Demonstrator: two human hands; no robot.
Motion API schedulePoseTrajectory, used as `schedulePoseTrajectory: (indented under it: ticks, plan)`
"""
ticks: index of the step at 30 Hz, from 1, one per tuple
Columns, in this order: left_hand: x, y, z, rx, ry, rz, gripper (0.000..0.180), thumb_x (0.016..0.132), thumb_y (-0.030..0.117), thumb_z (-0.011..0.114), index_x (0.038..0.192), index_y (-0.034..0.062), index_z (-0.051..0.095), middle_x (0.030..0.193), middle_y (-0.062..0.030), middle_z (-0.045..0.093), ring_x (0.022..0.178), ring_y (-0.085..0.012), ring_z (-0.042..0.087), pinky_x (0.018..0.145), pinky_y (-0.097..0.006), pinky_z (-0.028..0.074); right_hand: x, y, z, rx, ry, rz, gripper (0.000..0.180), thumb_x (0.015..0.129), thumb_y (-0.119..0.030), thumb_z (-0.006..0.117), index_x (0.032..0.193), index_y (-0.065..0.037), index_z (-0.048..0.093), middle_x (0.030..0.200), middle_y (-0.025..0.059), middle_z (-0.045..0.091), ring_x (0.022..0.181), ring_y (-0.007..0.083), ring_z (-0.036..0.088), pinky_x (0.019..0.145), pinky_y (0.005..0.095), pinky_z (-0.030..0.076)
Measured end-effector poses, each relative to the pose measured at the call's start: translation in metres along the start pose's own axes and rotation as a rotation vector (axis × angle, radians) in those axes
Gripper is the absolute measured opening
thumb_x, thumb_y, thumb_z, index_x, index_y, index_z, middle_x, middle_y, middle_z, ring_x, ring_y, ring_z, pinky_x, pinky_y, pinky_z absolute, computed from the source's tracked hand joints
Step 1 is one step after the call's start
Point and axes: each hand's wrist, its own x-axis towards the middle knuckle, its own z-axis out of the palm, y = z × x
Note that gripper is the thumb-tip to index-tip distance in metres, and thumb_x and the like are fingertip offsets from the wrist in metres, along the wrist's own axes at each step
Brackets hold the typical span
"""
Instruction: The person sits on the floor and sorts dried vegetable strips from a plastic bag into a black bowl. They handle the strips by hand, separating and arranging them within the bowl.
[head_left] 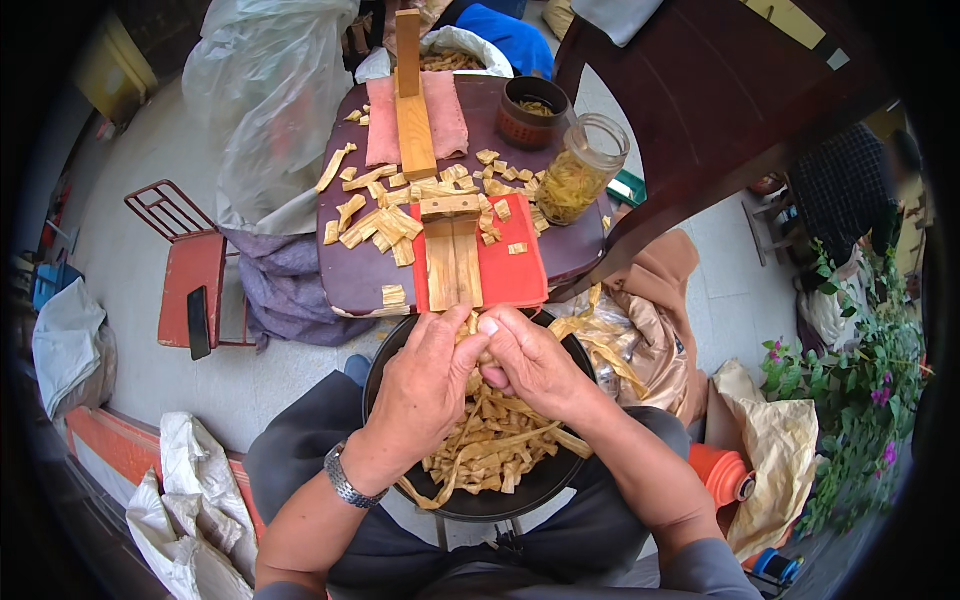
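Observation:
My left hand [424,366] and my right hand [532,362] meet over a black bowl, thumbs close together. Both are closed on a small tan dried strip [472,328], mostly covered by my fingers. Below them the black bowl [400,345] sits between my legs, heaped with tan dried strips and short cut pieces [485,445]. Just beyond my fingertips, a wooden block with a grooved board [453,265] rests on a red cloth [515,265] at the near table edge. Cut pieces [395,225] lie scattered around it.
The purple table [345,285] also carries a wooden upright stand [412,110] on a pink cloth [448,110], a dark pot [532,112] and a glass jar [580,170] of yellow pieces. A red folding chair [192,280] stands left; a flowering plant [850,370] is at right.

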Motion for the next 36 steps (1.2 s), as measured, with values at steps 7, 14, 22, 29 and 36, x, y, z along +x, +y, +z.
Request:
schedulePoseTrajectory:
  ticks: [7, 14, 22, 29, 36]
  plan:
    - [0.008, -0.008, -0.017, -0.17, 0.139, -0.322, 0.013, 0.107, 0.008, 0.057, 0.119, 0.0032, 0.059, 0.074, -0.0055, 0.059, 0.065, -0.0145, 0.056, 0.063, -0.03, 0.047, -0.004, -0.016, -0.007, 0.082, 0.073, 0.148, 0.048, 0.11, -0.051, 0.044, 0.112, -0.004, 0.055, 0.094, 0.0044, 0.057, 0.076, 0.0114, 0.056, 0.065, 0.0291, 0.05]
    - [0.008, -0.013, -0.029, -0.333, 0.023, -0.402, 0.019, 0.11, 0.015, 0.056, 0.125, 0.0033, 0.057, 0.085, 0.0016, 0.057, 0.074, -0.0048, 0.05, 0.064, -0.021, 0.042, -0.002, -0.009, -0.021, -0.131, -0.073, 0.062, 0.026, 0.108, -0.033, 0.06, 0.105, -0.007, 0.06, 0.08, -0.0016, 0.058, 0.071, 0.0092, 0.055, 0.065, 0.0275, 0.047]
    - [0.01, -0.001, -0.03, 0.214, -0.352, 0.067, 0.039, 0.092, 0.012, 0.071, 0.127, 0.0017, 0.057, 0.108, -0.0167, 0.068, 0.103, -0.0384, 0.066, 0.096, -0.044, 0.049, 0.001, 0.01, -0.005, -0.552, 0.004, -0.375, 0.021, 0.104, -0.027, 0.063, 0.107, -0.007, 0.057, 0.078, 0.0192, 0.065, 0.071, 0.0404, 0.067, 0.063, 0.0455, 0.052]
    - [-0.01, -0.015, -0.031, 0.077, -0.783, -0.186, 0.027, 0.106, 0.03, 0.055, 0.105, 0.0029, 0.055, 0.08, -0.0221, 0.065, 0.078, -0.0453, 0.065, 0.069, -0.053, 0.052, -0.012, 0.011, -0.016, -0.652, -0.174, -0.36, 0.023, 0.104, -0.03, 0.063, 0.1, -0.009, 0.056, 0.073, 0.0191, 0.062, 0.067, 0.0434, 0.063, 0.057, 0.05, 0.047]
    - [-0.007, -0.016, -0.059, -0.109, -1.043, -0.324, 0.041, 0.109, 0.045, 0.05, 0.096, 0.0068, 0.057, 0.077, -0.018, 0.063, 0.073, -0.0432, 0.063, 0.068, -0.05, 0.051, -0.036, -0.003, -0.023, -0.608, -0.307, -0.216, 0.022, 0.105, -0.034, 0.062, 0.103, -0.013, 0.059, 0.07, 0.0143, 0.061, 0.064, 0.0377, 0.065, 0.056, 0.0484, 0.049]
